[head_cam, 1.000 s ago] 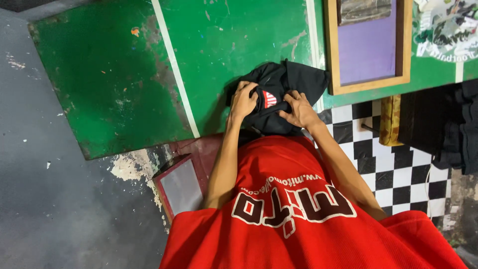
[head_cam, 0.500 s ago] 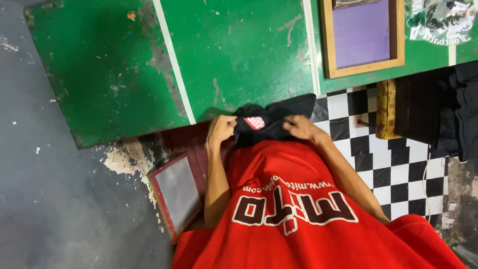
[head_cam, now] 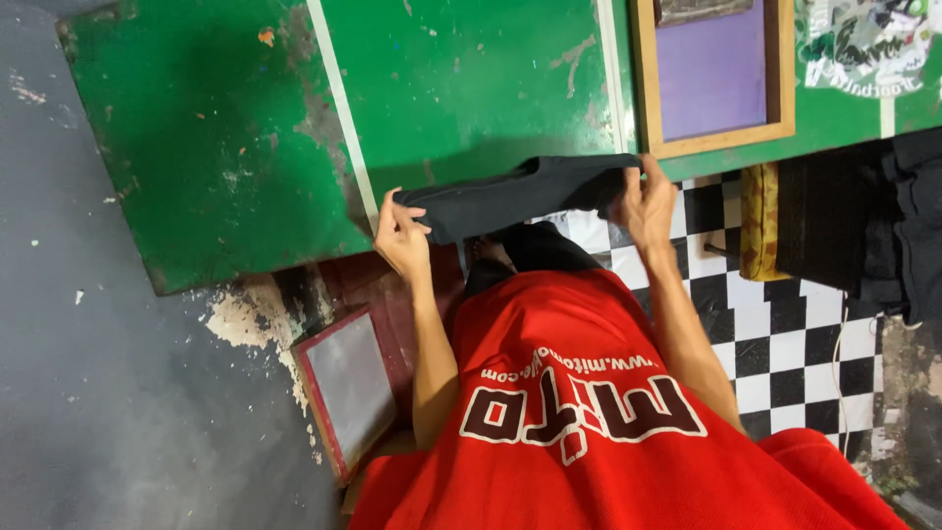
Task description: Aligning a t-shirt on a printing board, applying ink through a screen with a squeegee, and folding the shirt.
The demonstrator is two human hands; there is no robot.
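Observation:
A black garment (head_cam: 520, 196) hangs stretched wide between both my hands, just off the near edge of the worn green table (head_cam: 245, 147). My left hand (head_cam: 400, 238) pinches its left end, fingers closed on the cloth. My right hand (head_cam: 648, 204) grips its right end beside a wooden frame. The cloth sags slightly in the middle and hides part of the table edge. My red shirt fills the lower view.
A wooden frame with a purple screen (head_cam: 714, 74) lies on the table at the right, a printed sheet (head_cam: 868, 44) beyond it. A red-framed screen (head_cam: 345, 388) leans below the table. Dark cloth (head_cam: 898, 236) hangs at the right over a checkered floor (head_cam: 785, 334).
The bunched black garment was lifted off the table and pulled out wide; my hands moved apart and toward me, and its red label no longer shows.

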